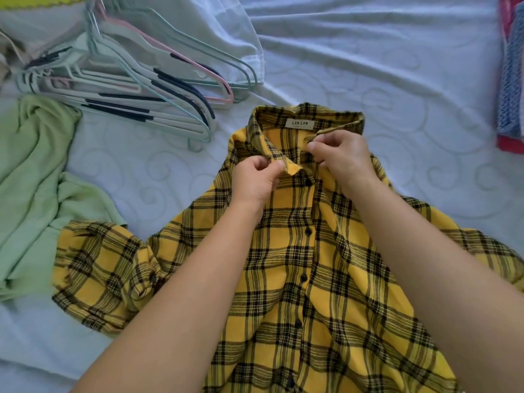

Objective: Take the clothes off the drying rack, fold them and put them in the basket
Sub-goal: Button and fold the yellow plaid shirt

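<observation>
Yellow plaid shirt (297, 251) spread buttoned on the white sheet (368, 66), left hand (256, 180) pinching its left collar point, right hand (340, 157) pinching the right collar edge, pile of hangers (127, 89) beyond the left fingers, green garment (31, 180) farther left

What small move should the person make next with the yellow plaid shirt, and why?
Probably draw the collar closed and flatten it. The left hand and right hand each pinch one side of it, and it stands open, while the yellow plaid shirt lies front up, buttoned below, on the bed.
</observation>
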The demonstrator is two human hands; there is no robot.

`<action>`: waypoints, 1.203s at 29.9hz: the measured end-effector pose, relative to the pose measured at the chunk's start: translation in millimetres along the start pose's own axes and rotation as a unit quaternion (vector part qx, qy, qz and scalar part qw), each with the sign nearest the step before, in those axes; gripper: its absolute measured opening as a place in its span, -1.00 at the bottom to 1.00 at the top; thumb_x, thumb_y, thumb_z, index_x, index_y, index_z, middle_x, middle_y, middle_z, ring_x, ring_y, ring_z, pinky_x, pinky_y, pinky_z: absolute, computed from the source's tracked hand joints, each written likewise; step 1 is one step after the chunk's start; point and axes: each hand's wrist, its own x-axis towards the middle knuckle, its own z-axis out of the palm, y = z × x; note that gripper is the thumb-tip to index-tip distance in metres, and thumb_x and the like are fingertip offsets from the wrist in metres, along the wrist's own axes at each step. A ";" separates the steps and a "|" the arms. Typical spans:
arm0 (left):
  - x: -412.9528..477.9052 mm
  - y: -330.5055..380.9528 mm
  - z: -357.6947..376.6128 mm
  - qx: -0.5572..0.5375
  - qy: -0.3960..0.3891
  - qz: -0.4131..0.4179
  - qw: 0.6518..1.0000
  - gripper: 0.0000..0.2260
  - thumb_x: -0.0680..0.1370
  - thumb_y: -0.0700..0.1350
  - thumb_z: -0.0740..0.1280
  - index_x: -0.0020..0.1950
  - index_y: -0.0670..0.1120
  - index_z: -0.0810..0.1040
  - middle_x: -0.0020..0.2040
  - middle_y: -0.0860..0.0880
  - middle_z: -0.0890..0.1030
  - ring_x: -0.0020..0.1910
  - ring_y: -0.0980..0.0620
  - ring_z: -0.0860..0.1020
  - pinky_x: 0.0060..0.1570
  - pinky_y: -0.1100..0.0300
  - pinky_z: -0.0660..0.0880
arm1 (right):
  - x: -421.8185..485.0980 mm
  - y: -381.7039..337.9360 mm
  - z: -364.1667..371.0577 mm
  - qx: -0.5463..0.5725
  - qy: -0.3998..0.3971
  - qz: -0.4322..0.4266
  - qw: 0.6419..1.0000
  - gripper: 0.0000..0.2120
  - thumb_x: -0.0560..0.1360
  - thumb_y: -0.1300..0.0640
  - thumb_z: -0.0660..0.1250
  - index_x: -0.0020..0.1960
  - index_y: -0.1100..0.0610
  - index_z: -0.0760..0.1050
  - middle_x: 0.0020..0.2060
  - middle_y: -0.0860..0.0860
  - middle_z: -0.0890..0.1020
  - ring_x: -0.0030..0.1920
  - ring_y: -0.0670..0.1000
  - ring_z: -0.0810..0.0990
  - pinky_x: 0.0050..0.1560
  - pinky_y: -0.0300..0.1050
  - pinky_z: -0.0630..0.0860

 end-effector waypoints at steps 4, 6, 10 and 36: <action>-4.6 15.2 12.0 -0.017 -0.013 0.025 0.999 -0.85 0.49 -0.23 0.35 -0.28 -0.09 0.50 -0.31 -0.02 0.53 -0.30 0.05 0.49 -0.30 0.29 0.47 | -24.9 -11.4 -0.5 -0.098 -0.020 -0.114 0.988 -0.98 0.48 0.16 0.34 -0.13 0.07 0.52 -0.31 -0.16 0.52 -0.28 -0.21 0.47 -0.24 -0.37 0.43; -6.0 19.1 13.4 -0.015 -0.013 0.028 0.999 -0.86 0.48 -0.23 0.35 -0.26 -0.08 0.51 -0.29 -0.03 0.54 -0.26 0.03 0.51 -0.23 0.22 0.49 | -27.8 -14.1 -2.1 -0.106 -0.013 -0.127 0.986 -0.97 0.48 0.16 0.33 -0.13 0.06 0.52 -0.31 -0.18 0.50 -0.27 -0.21 0.47 -0.18 -0.31 0.44; -11.3 20.3 12.5 -0.030 -0.033 0.036 0.998 -0.87 0.48 -0.27 0.35 -0.21 -0.07 0.52 -0.27 0.00 0.55 -0.27 0.08 0.52 -0.28 0.35 0.50 | -31.1 -14.0 -2.6 -0.105 -0.010 -0.110 0.988 -0.96 0.49 0.16 0.32 -0.11 0.08 0.54 -0.29 -0.12 0.53 -0.19 -0.08 0.53 -0.12 -0.21 0.47; -15.5 16.4 -4.0 0.020 -0.137 0.100 0.985 -0.86 0.54 -0.24 0.28 -0.19 -0.06 0.52 -0.27 0.02 0.53 -0.32 0.16 0.47 -0.30 0.37 0.46 | -49.1 -8.1 -11.9 -0.215 0.005 -0.223 0.951 -0.91 0.44 0.18 0.33 -0.07 0.16 0.55 -0.20 -0.02 0.56 -0.18 -0.02 0.53 -0.11 -0.08 0.53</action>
